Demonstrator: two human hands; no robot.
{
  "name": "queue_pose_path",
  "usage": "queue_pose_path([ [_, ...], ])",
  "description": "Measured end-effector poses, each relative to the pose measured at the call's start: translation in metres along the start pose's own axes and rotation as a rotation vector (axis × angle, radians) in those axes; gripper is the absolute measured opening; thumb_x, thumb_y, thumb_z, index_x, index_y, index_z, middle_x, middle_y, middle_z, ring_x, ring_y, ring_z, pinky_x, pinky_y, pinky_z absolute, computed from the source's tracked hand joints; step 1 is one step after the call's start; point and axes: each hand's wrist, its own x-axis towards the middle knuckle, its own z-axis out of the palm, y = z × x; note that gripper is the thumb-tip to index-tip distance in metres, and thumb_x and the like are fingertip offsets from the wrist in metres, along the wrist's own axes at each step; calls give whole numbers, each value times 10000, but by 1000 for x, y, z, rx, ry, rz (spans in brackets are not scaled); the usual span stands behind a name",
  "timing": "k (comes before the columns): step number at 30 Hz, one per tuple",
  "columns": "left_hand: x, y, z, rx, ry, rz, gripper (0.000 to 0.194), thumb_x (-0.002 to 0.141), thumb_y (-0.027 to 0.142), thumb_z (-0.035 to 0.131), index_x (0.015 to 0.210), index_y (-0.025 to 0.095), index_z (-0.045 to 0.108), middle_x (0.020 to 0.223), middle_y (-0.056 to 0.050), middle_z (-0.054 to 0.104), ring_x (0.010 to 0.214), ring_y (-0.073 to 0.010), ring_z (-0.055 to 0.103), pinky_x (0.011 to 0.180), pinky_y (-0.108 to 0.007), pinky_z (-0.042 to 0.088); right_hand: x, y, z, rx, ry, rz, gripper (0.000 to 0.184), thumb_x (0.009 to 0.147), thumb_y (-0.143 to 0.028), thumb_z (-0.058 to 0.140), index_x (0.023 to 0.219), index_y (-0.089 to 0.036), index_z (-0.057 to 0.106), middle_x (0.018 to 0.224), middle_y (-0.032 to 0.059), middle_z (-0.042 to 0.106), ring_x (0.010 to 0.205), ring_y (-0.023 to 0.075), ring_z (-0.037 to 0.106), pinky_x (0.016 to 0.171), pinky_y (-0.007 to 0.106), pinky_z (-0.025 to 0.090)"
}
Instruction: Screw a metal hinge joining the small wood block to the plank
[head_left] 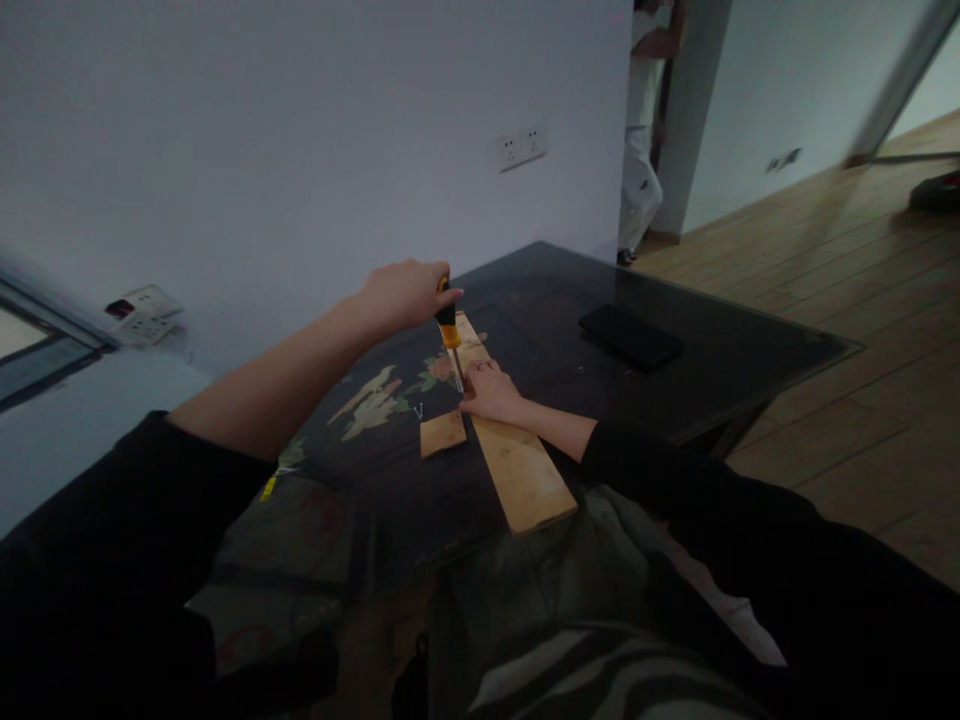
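Observation:
My left hand is closed around the black and yellow handle of a screwdriver. The shaft points down, slightly tilted, at a long light wooden board. Lying over the board, my right hand has its thumb and fingers bent in around the screwdriver's tip. Whatever they pinch there is hidden. A small square piece of wood lies left of the board, and a few screws rest just behind it.
The dark glossy table bears a painted flower and bird pattern. A black phone lies at the right. Something small and yellow is at the left edge. Wall sockets sit behind, and a person stands by the doorway.

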Motion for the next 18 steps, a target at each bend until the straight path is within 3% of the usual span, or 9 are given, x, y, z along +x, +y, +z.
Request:
queue_pose_path([
  [4,4,-5,0,-4,-39,24,588,971,563,361,1388,215,587,1119,-155,723,991,-287,643,786,-368,461,0,1,2,3,16,11,582,786,-436,685,1275,-133,596,1331,173,584,1296,349,451,986,482,500],
  [12,6,-4,-7,-41,-175,11,604,949,511,402,1430,165,517,960,-107,749,918,-241,667,788,-306,455,-3,-1,-1,-8,9,-10,430,803,-431,664,1137,-162,682,1322,176,578,1292,358,449,970,482,501],
  [18,2,1,-4,-44,-30,-53,649,937,662,364,1331,226,640,1063,-140,726,1044,-295,640,839,-358,451,-2,-1,0,16,29,7,481,785,-421,683,1168,-132,648,1295,185,595,1280,352,462,968,475,502],
])
